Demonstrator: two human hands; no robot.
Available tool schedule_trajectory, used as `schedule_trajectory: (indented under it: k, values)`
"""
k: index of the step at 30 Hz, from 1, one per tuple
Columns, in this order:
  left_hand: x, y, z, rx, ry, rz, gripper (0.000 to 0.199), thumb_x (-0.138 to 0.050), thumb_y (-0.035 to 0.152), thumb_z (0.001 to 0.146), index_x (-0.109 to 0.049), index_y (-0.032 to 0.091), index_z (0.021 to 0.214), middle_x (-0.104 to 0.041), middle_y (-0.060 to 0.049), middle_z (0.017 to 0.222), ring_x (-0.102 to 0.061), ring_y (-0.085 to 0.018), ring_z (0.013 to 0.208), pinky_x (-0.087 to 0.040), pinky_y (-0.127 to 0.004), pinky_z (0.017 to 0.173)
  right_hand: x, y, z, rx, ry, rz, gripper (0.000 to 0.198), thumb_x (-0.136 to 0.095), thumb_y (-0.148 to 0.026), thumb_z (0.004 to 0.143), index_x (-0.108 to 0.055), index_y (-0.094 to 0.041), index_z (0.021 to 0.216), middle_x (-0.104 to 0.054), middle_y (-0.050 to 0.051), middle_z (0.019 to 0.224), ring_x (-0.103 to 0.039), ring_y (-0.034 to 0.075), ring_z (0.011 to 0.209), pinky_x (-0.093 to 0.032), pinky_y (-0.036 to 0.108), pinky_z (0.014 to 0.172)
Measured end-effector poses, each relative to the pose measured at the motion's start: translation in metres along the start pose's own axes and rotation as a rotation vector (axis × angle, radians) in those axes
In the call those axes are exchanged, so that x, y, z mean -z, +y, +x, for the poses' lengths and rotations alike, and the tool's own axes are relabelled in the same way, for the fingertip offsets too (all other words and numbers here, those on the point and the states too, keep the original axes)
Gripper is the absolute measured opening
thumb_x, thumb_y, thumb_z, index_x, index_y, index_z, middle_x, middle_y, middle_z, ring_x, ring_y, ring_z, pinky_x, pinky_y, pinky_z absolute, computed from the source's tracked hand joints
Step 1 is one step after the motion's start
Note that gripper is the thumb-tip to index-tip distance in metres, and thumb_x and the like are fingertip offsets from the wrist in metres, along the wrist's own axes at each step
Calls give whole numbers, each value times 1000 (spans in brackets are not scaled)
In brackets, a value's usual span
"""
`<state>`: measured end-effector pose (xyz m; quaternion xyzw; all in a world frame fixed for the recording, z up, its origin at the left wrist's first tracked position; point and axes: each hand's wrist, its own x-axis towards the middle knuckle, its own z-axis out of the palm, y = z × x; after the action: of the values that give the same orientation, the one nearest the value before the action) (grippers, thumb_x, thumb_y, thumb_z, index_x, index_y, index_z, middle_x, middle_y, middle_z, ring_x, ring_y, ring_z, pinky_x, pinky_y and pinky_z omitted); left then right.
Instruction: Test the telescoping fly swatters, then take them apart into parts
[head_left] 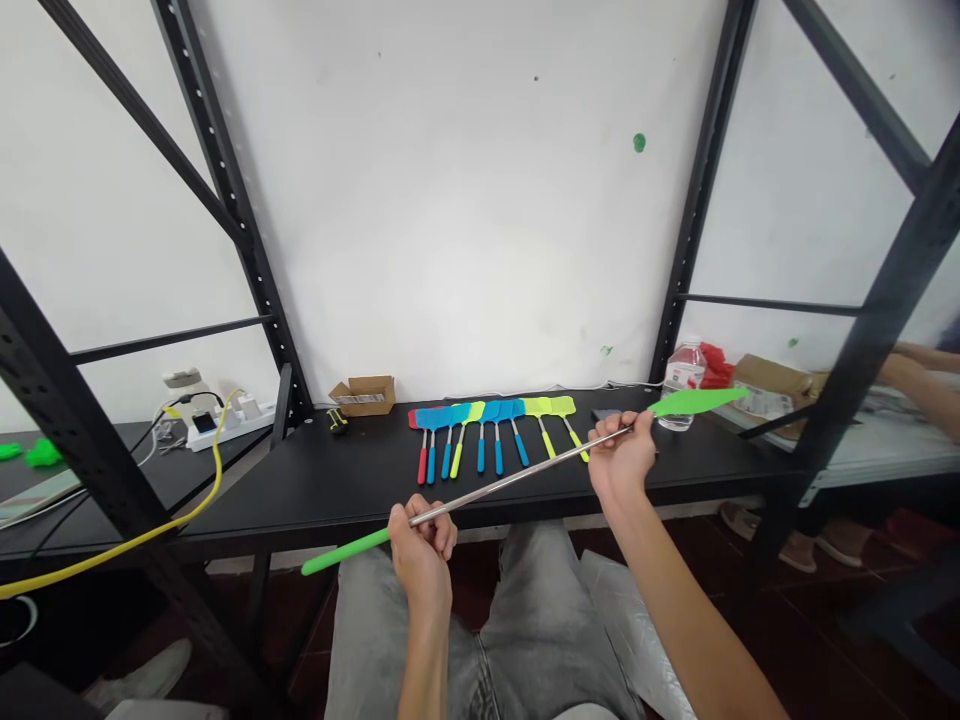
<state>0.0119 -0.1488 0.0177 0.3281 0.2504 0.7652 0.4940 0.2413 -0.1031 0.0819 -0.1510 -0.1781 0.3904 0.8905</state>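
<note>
A green fly swatter (510,482) with a long extended metal rod is held slantwise above my lap and the table's front edge. My left hand (422,545) is closed around the rod where it meets the green handle, which points to the lower left. Near the other end, my right hand (624,455) grips the rod just below the green head, seen nearly edge-on. Behind the rod, a row of several short fly swatters (490,412) lies side by side on the black table (345,475). Their heads and handles are red, blue and yellow-green.
A small open cardboard box (365,396) and a yellow-black tape measure (337,421) sit at the back left. At the right stand a clear plastic bottle (684,372) and another cardboard box (772,385). Black metal posts (259,270) frame the table. A yellow cable (202,505) crosses the left.
</note>
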Motion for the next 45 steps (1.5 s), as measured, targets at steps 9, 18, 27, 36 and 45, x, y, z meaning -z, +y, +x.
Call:
schedule_trajectory:
  k: [9, 18, 27, 36, 45]
  values:
    - [-15, -21, -14, 68, -151, 83, 47, -32, 58, 94, -36, 22, 63, -33, 6, 42, -26, -9, 36, -23, -22, 38, -11, 37, -41, -88, -89, -54, 42, -54, -57, 89, -43, -21, 71, -45, -7, 51, -32, 7, 41, -27, 20, 42]
    - [-10, -33, -13, 212, -289, 114, 54, -31, 65, 91, -43, 20, 63, -32, 5, 43, -27, -8, 37, -22, -23, 41, -11, 60, -69, -257, -221, -137, 41, -63, -58, 82, -54, -19, 74, -57, -3, 60, -41, 6, 43, -31, 19, 41]
    - [2, -11, -7, 173, -246, -2, 38, -46, 46, 91, -56, 17, 69, -35, 5, 43, -27, -8, 39, -25, -23, 46, -12, 24, -32, -371, -178, -84, 33, -65, -49, 82, -62, -18, 93, -61, -2, 71, -46, 7, 46, -36, 19, 39]
    - [22, 1, 4, 109, -124, -26, 30, -53, 44, 88, -58, 18, 74, -32, 7, 44, -28, -8, 40, -30, -23, 46, 2, -16, 19, -16, -64, -95, 20, -63, -39, 87, -64, -22, 97, -70, 2, 101, -67, 15, 92, -57, 27, 71]
    - [36, 1, 14, 85, -105, 121, 25, -62, 41, 85, -58, 17, 76, -32, 8, 46, -26, -6, 39, -26, -20, 42, 20, -47, 50, 153, 73, -99, 21, -59, -37, 88, -64, -23, 103, -67, 2, 110, -67, 16, 89, -55, 27, 62]
